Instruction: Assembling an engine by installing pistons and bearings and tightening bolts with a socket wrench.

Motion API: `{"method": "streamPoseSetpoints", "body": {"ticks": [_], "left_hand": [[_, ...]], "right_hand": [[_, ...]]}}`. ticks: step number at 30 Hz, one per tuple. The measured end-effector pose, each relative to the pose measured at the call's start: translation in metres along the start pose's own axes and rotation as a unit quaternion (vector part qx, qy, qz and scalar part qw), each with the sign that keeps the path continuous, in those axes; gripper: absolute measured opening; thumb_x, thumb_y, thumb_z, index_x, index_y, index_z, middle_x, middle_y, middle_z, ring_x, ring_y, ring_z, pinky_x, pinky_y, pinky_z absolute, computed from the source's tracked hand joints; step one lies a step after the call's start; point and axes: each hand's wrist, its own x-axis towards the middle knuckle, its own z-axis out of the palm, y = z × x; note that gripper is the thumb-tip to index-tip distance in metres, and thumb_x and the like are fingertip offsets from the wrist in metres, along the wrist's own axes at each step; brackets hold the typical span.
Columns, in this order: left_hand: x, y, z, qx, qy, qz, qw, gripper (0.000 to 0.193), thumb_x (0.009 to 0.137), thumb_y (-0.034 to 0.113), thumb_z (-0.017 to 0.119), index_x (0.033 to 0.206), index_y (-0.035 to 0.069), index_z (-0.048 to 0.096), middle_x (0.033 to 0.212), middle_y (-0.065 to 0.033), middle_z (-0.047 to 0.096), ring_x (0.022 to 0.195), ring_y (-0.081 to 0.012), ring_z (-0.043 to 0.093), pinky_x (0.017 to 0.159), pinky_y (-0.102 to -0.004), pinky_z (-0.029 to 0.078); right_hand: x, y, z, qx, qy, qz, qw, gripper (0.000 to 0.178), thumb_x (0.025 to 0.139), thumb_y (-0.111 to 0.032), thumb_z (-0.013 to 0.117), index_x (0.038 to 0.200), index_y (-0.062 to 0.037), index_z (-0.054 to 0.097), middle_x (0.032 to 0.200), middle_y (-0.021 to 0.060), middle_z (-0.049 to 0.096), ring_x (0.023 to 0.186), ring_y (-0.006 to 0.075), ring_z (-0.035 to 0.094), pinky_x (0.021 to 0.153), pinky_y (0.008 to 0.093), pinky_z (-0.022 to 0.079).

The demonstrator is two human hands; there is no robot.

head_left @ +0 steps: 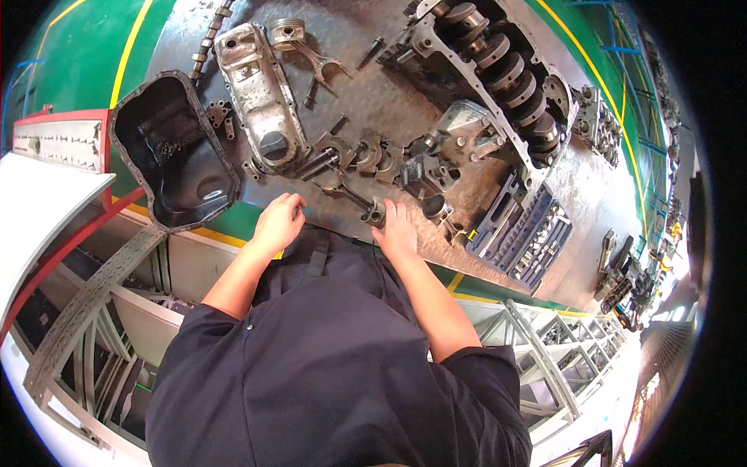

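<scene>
My right hand [398,231] rests at the near edge of the metal workbench [389,93], its fingers closed on the dark end of a connecting rod [354,198] that lies slanted in front of me. My left hand [278,222] sits at the bench edge to the left of it. Its fingers are curled in and nothing shows in them. Just beyond the rod lie several bearing caps [366,153] and bolts. A piston [437,208] stands right of my right hand.
A black oil pan [175,152] overhangs the bench's left edge, beside a grimy engine cover [257,93]. Another piston with rod [299,43] and a camshaft [206,43] lie far. An engine block with crankshaft [502,74] fills the right; a blue socket set [525,233] lies near it.
</scene>
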Motion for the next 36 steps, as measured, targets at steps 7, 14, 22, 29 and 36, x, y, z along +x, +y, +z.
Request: {"method": "streamPoseSetpoints", "body": {"ticks": [7,14,22,29,36], "left_hand": [[0.074,0.008,0.019,0.041,0.060,0.051,0.996,0.032,0.092,0.008,0.067,0.123,0.002,0.068,0.120,-0.0201,0.065,0.118,-0.0420,0.063,0.101,-0.0493,0.054],[0.136,0.062,0.056,0.218,0.062,-0.042,0.973,0.126,0.081,0.053,0.092,0.169,-0.004,0.022,0.161,-0.0270,0.045,0.150,-0.0416,0.044,0.122,-0.0529,0.039],[0.150,0.047,0.063,0.204,0.096,-0.053,0.973,0.112,0.073,0.045,0.097,0.157,-0.004,0.041,0.146,-0.0177,0.053,0.135,-0.0350,0.052,0.110,-0.0466,0.047],[0.161,0.055,0.061,0.191,0.052,-0.081,0.977,0.116,0.069,0.040,0.099,0.158,-0.005,0.041,0.148,-0.0183,0.052,0.135,-0.0341,0.050,0.113,-0.0449,0.044],[0.137,0.063,0.046,0.148,0.131,0.005,0.980,0.099,0.079,0.035,0.090,0.156,-0.005,0.044,0.152,-0.0263,0.050,0.142,-0.0416,0.049,0.119,-0.0500,0.042]], "right_hand": [[-0.020,0.020,-0.004,-0.030,0.008,0.128,0.991,0.090,0.089,-0.032,0.085,0.160,-0.0058,0.036,0.153,0.0247,0.046,0.140,0.0453,0.053,0.109,0.0517,0.054],[-0.061,0.027,-0.003,0.038,0.116,0.099,0.988,0.086,0.094,-0.028,0.080,0.163,-0.0037,0.035,0.154,0.0329,0.045,0.136,0.0540,0.053,0.111,0.0552,0.051],[-0.102,0.065,0.019,0.125,0.130,0.092,0.979,0.066,0.095,-0.019,0.075,0.153,-0.0027,0.049,0.145,0.0294,0.051,0.136,0.0495,0.053,0.113,0.0515,0.049],[-0.125,0.115,0.029,0.165,0.111,0.165,0.966,0.049,0.097,-0.015,0.074,0.143,-0.0027,0.060,0.136,0.0231,0.057,0.105,0.0324,0.068,0.091,0.0404,0.059],[-0.140,0.139,0.042,0.228,0.129,0.189,0.947,0.042,0.101,-0.014,0.071,0.140,-0.0009,0.062,0.138,0.0221,0.057,0.100,0.0295,0.074,0.089,0.0393,0.061]]}}
